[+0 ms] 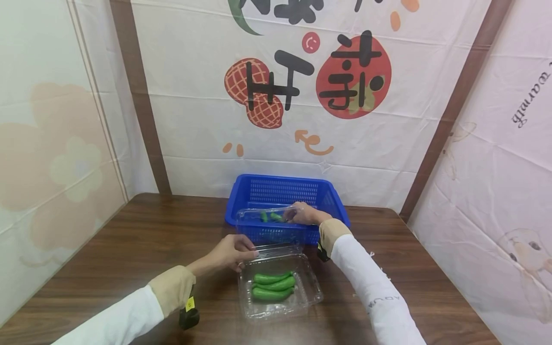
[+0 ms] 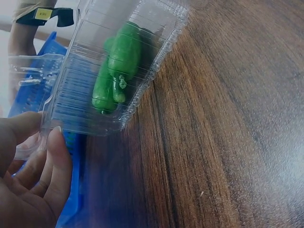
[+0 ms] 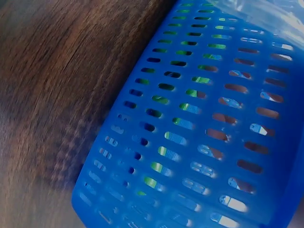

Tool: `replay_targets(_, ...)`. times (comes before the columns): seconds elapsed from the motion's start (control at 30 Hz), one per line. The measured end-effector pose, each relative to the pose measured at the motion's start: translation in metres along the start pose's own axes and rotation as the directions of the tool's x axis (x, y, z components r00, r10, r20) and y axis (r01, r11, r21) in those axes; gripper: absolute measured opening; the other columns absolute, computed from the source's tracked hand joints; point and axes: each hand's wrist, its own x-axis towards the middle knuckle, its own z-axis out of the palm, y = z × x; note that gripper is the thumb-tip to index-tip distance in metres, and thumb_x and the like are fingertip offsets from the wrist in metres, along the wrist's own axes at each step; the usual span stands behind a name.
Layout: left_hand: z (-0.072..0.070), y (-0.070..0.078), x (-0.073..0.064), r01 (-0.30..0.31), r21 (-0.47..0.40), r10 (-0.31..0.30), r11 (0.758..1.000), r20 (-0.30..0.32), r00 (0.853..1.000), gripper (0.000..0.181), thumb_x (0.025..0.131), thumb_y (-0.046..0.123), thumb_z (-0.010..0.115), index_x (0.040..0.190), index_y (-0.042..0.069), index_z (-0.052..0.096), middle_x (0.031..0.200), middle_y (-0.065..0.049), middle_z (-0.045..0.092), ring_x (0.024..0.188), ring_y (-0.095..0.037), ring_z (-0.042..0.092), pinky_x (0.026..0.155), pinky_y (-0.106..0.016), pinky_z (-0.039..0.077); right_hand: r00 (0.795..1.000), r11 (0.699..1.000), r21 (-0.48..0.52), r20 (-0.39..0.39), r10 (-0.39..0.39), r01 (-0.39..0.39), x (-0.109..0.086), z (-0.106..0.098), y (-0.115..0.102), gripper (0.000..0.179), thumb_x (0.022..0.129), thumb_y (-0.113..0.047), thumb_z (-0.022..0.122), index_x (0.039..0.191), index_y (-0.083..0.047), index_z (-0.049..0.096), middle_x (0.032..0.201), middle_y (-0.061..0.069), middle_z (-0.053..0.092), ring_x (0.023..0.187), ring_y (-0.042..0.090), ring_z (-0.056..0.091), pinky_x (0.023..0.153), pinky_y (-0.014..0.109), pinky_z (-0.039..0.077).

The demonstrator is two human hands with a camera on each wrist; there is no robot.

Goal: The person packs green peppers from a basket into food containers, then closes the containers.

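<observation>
A clear plastic clamshell box [image 1: 282, 314] stands with its lid [image 1: 247, 218] raised toward the blue basket [image 1: 233, 206]. Three long green vegetables, apparently peppers [image 1: 273, 293], lie side by side in its base; the left wrist view shows the peppers [image 2: 124, 52] through the plastic. My left hand [image 1: 233, 251] pinches the box's edge near the hinge, thumb and fingers [image 2: 59, 161] on either side. Behind the lid, my right hand [image 1: 306, 214] reaches down into the basket, close to some green pieces [image 1: 276, 217]. Its fingertips are obscured, so a hold cannot be made out.
The basket's slotted wall [image 3: 190, 118] fills much of the right wrist view, with green showing through the slots. Brown wooden table [image 1: 172, 230] lies beneath everything. A printed cloth [image 1: 194, 143] hangs behind the basket, with more cloth at both sides.
</observation>
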Motion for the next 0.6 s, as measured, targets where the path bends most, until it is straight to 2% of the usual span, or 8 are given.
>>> replay_targets(0.17, -0.0003, -0.0018, 0.0003, -0.001, -0.001, 0.001, 1.000, -0.001, 1.000, 0.026, 0.089, 0.014, 0.076, 0.100, -0.005, 0.061, 0.073, -0.009, 0.065, 0.056, -0.015, 0.058, 0.052, -0.035, 0.058, 0.999, 1.000, 0.001, 0.030, -0.017, 0.017, 0.0038, 0.0008, 0.0020, 0.031, 0.089, 0.009, 0.052, 0.111, -0.001, 0.072, 0.110, 0.013, 0.071, 0.106, 0.025, 0.066, 0.092, 0.037, 0.054)
replay_targets(0.37, -0.0001, -0.0037, 0.0016, -0.002, -0.015, 0.002, 1.000, 0.002, 1.000, 0.025, 0.089, 0.013, 0.075, 0.099, -0.005, 0.061, 0.073, -0.009, 0.065, 0.055, -0.015, 0.058, 0.051, -0.035, 0.058, 0.993, 0.998, 0.037, 0.103, 0.050, -0.054, 0.0057, -0.0004, 0.0034, 0.037, 0.089, 0.007, 0.048, 0.118, -0.002, 0.069, 0.120, 0.013, 0.067, 0.118, 0.029, 0.059, 0.098, 0.040, 0.050)
replay_targets(0.6, -0.0004, -0.0042, 0.0023, 0.007, -0.012, -0.007, 1.000, -0.001, 1.000, 0.024, 0.089, 0.011, 0.075, 0.100, -0.005, 0.061, 0.076, -0.012, 0.066, 0.055, -0.015, 0.058, 0.051, -0.032, 0.057, 0.992, 0.996, 0.043, 0.102, 0.068, -0.073, 0.0054, -0.0015, 0.0037, 0.037, 0.088, 0.008, 0.048, 0.116, -0.003, 0.070, 0.116, 0.012, 0.068, 0.112, 0.026, 0.061, 0.098, 0.041, 0.050)
